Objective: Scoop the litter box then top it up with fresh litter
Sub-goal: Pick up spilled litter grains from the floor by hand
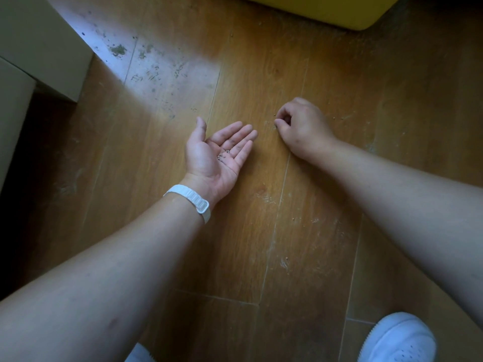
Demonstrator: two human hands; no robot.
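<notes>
My left hand [218, 152] lies palm up just above the wooden floor, fingers spread, with several small grey litter grains [224, 155] resting in the palm. My right hand [300, 126] is to its right, knuckles up, thumb and forefinger pinched together at the floor where a few stray litter grains [275, 124] lie. Whether a grain is between the fingertips cannot be seen. A yellow container [326, 11], cut off by the top edge, sits beyond the hands. No scoop is in view.
Pale cardboard boxes [39, 43] stand at the upper left, with a dark gap below them. Dust and specks [146, 56] mark the floor near the boxes. My white shoes [400, 338] are at the bottom edge. A white wristband [190, 199] is on my left wrist.
</notes>
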